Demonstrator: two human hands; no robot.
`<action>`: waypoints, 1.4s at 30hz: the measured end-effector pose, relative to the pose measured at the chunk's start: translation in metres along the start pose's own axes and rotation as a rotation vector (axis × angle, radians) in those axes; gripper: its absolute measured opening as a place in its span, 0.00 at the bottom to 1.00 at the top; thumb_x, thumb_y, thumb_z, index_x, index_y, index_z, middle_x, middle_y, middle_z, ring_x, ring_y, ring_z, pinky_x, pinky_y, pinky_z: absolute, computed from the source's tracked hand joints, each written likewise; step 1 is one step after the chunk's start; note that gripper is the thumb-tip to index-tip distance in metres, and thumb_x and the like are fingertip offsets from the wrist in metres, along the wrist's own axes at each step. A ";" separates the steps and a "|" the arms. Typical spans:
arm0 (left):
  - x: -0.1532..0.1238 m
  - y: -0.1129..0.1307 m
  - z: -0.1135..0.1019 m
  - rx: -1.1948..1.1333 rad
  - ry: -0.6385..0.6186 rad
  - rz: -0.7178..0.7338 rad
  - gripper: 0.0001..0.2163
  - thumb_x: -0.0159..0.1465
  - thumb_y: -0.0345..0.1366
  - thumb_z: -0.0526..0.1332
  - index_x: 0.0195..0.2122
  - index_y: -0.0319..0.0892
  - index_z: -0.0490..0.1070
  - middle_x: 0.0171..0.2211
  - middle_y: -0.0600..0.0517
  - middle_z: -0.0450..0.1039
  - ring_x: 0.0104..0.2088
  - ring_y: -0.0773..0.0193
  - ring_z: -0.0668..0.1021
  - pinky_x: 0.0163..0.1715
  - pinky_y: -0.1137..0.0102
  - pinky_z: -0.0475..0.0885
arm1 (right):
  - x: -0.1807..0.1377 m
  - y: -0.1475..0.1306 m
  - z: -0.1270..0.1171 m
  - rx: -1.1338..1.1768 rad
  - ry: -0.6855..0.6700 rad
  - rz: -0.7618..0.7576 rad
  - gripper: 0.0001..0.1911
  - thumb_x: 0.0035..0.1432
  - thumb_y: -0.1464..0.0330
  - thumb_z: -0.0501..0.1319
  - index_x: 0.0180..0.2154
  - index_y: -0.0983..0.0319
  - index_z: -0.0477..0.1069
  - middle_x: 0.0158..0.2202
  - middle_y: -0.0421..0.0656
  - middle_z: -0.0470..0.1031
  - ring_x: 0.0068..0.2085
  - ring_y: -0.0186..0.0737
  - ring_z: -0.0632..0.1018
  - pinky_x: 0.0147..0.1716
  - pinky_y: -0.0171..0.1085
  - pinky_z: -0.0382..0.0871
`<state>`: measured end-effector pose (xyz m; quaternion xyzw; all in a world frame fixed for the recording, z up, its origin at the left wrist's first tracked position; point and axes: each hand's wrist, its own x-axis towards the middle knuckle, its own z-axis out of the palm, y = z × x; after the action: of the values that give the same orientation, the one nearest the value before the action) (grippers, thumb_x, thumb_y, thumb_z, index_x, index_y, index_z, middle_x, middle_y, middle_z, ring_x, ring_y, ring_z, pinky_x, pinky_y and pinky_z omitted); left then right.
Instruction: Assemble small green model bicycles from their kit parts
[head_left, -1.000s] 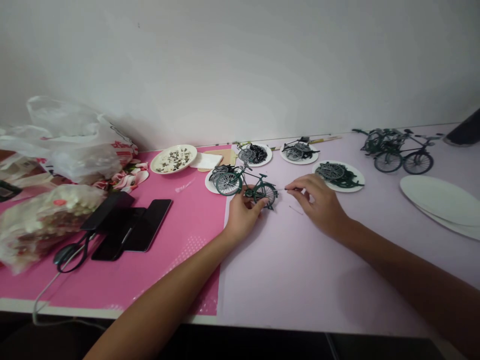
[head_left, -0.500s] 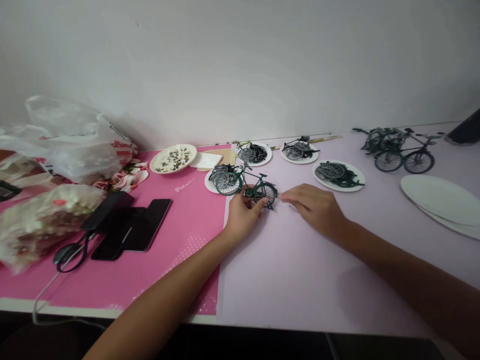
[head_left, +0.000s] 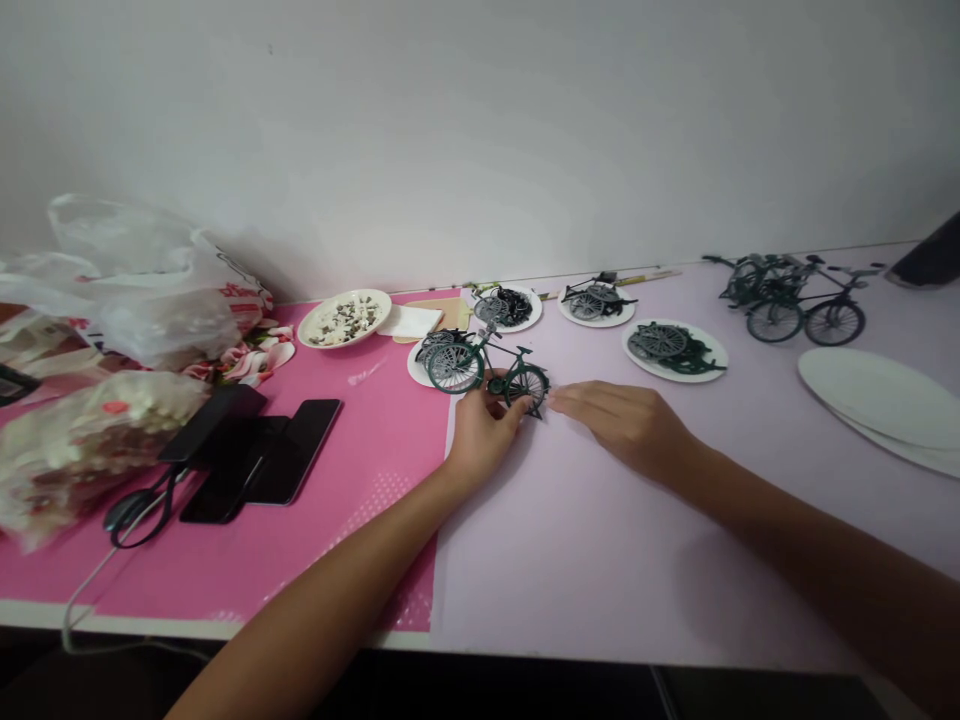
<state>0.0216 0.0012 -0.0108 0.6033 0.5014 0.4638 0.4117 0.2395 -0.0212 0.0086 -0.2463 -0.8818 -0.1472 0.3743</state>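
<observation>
A dark green toy bicycle (head_left: pixel 499 368) is held upright in my left hand (head_left: pixel 484 430), whose thumb and fingers pinch it low near the rear wheel and pedals. My right hand (head_left: pixel 630 425) has its fingers pressed together right at the back edge of the rear wheel. Whatever lies between those fingertips is too small to make out. Just behind the bicycle's front wheel is a white plate (head_left: pixel 417 372) heaped with grey and black bicycle parts, partly hidden by the bicycle.
Plates of wheels and frame pieces (head_left: pixel 675 350) stand toward the wall. Assembled toy bicycles (head_left: pixel 806 300) and white plates (head_left: pixel 885 400) are at right. On the left lie phones (head_left: pixel 292 450), a black box (head_left: pixel 214 425), plastic bags (head_left: pixel 165 300) and a bowl (head_left: pixel 345 320).
My right hand has shifted slightly left, its fingertips now closer against the rear wheel, and its fingers have straightened a little. The bicycle and my left hand stay nearly in place.
</observation>
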 end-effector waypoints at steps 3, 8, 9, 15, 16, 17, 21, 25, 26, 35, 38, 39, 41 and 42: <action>-0.001 -0.001 0.000 0.050 0.028 0.043 0.18 0.62 0.38 0.71 0.51 0.41 0.71 0.29 0.53 0.78 0.21 0.67 0.74 0.25 0.72 0.68 | -0.001 0.001 0.000 0.005 -0.012 0.004 0.17 0.68 0.80 0.59 0.55 0.62 0.77 0.48 0.49 0.85 0.48 0.46 0.86 0.51 0.45 0.84; 0.001 -0.004 0.000 0.044 0.047 0.061 0.18 0.61 0.38 0.71 0.50 0.41 0.71 0.32 0.52 0.78 0.23 0.68 0.74 0.26 0.72 0.68 | -0.002 0.001 0.000 -0.015 -0.043 0.013 0.17 0.69 0.79 0.59 0.54 0.62 0.77 0.49 0.49 0.85 0.49 0.46 0.86 0.51 0.46 0.84; 0.001 -0.004 0.000 0.047 0.048 0.064 0.18 0.61 0.38 0.71 0.50 0.40 0.71 0.32 0.52 0.78 0.23 0.68 0.73 0.26 0.72 0.68 | -0.002 0.001 0.000 -0.021 -0.041 0.009 0.17 0.69 0.79 0.59 0.54 0.62 0.77 0.49 0.49 0.85 0.49 0.46 0.86 0.50 0.46 0.84; -0.001 0.000 0.000 0.063 0.029 0.078 0.16 0.62 0.39 0.71 0.47 0.41 0.73 0.33 0.52 0.77 0.23 0.69 0.72 0.26 0.72 0.68 | 0.000 -0.001 0.000 -0.069 -0.010 0.011 0.15 0.69 0.80 0.58 0.51 0.62 0.78 0.48 0.48 0.86 0.48 0.46 0.86 0.47 0.44 0.84; -0.002 0.001 0.000 0.059 0.019 0.078 0.15 0.62 0.40 0.71 0.47 0.41 0.73 0.33 0.52 0.78 0.24 0.69 0.72 0.26 0.72 0.68 | 0.000 -0.001 0.000 -0.085 -0.010 0.009 0.15 0.69 0.80 0.58 0.51 0.62 0.78 0.48 0.48 0.86 0.47 0.46 0.86 0.45 0.43 0.84; -0.002 0.001 0.000 0.055 0.012 0.077 0.16 0.62 0.40 0.71 0.47 0.40 0.73 0.33 0.52 0.78 0.24 0.69 0.72 0.27 0.72 0.68 | 0.001 -0.001 0.000 -0.096 -0.008 0.005 0.14 0.69 0.80 0.58 0.50 0.62 0.78 0.48 0.48 0.86 0.47 0.46 0.86 0.44 0.43 0.84; -0.002 0.001 0.000 0.046 0.002 0.065 0.16 0.62 0.41 0.71 0.47 0.40 0.73 0.33 0.52 0.78 0.24 0.69 0.72 0.26 0.72 0.67 | 0.001 -0.001 0.000 -0.083 0.014 0.012 0.15 0.68 0.80 0.58 0.49 0.62 0.78 0.47 0.48 0.86 0.47 0.46 0.86 0.43 0.43 0.83; -0.001 0.000 0.000 0.041 0.011 0.071 0.16 0.62 0.40 0.71 0.47 0.41 0.73 0.33 0.52 0.78 0.24 0.68 0.72 0.26 0.72 0.68 | 0.001 -0.002 0.001 -0.079 0.033 0.040 0.17 0.69 0.81 0.57 0.50 0.60 0.79 0.47 0.47 0.86 0.47 0.44 0.86 0.43 0.42 0.83; -0.001 0.000 0.000 0.045 0.012 0.072 0.15 0.62 0.40 0.71 0.47 0.41 0.73 0.33 0.52 0.78 0.24 0.68 0.72 0.26 0.72 0.68 | 0.001 -0.002 0.001 -0.084 0.037 0.038 0.17 0.69 0.80 0.57 0.50 0.60 0.79 0.47 0.47 0.86 0.47 0.44 0.86 0.43 0.42 0.83; -0.001 -0.001 0.001 0.021 0.009 0.077 0.15 0.61 0.39 0.71 0.46 0.41 0.74 0.35 0.51 0.78 0.24 0.69 0.73 0.25 0.73 0.67 | -0.001 -0.002 0.003 -0.019 0.026 0.056 0.16 0.68 0.79 0.60 0.51 0.60 0.81 0.48 0.48 0.85 0.47 0.47 0.86 0.44 0.44 0.84; -0.001 -0.001 0.000 0.022 0.001 0.072 0.14 0.62 0.39 0.71 0.46 0.41 0.73 0.35 0.51 0.78 0.25 0.69 0.73 0.26 0.73 0.68 | 0.000 -0.002 0.002 -0.045 0.014 0.035 0.16 0.68 0.80 0.60 0.50 0.61 0.80 0.48 0.49 0.85 0.47 0.48 0.86 0.43 0.44 0.84; -0.001 -0.001 0.000 0.024 0.001 0.069 0.15 0.62 0.39 0.71 0.46 0.41 0.73 0.35 0.51 0.78 0.25 0.69 0.73 0.26 0.73 0.68 | 0.000 -0.003 0.002 -0.053 0.010 0.027 0.16 0.68 0.80 0.59 0.50 0.62 0.80 0.48 0.49 0.85 0.47 0.48 0.86 0.43 0.44 0.84; -0.001 -0.001 0.000 0.027 0.002 0.062 0.15 0.62 0.40 0.71 0.47 0.41 0.73 0.35 0.51 0.78 0.24 0.69 0.72 0.26 0.73 0.68 | 0.000 -0.003 0.002 -0.056 0.003 0.027 0.16 0.68 0.80 0.59 0.51 0.62 0.80 0.48 0.49 0.85 0.48 0.48 0.86 0.43 0.44 0.84; -0.001 -0.002 0.000 0.026 0.005 0.059 0.15 0.62 0.40 0.71 0.47 0.41 0.73 0.35 0.51 0.78 0.24 0.70 0.72 0.26 0.73 0.67 | 0.000 -0.002 0.002 -0.052 0.003 0.034 0.16 0.68 0.80 0.59 0.51 0.61 0.80 0.48 0.48 0.85 0.48 0.47 0.86 0.43 0.44 0.84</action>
<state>0.0216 0.0004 -0.0126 0.6221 0.4905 0.4707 0.3884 0.2374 -0.0227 0.0072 -0.2705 -0.8729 -0.1640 0.3715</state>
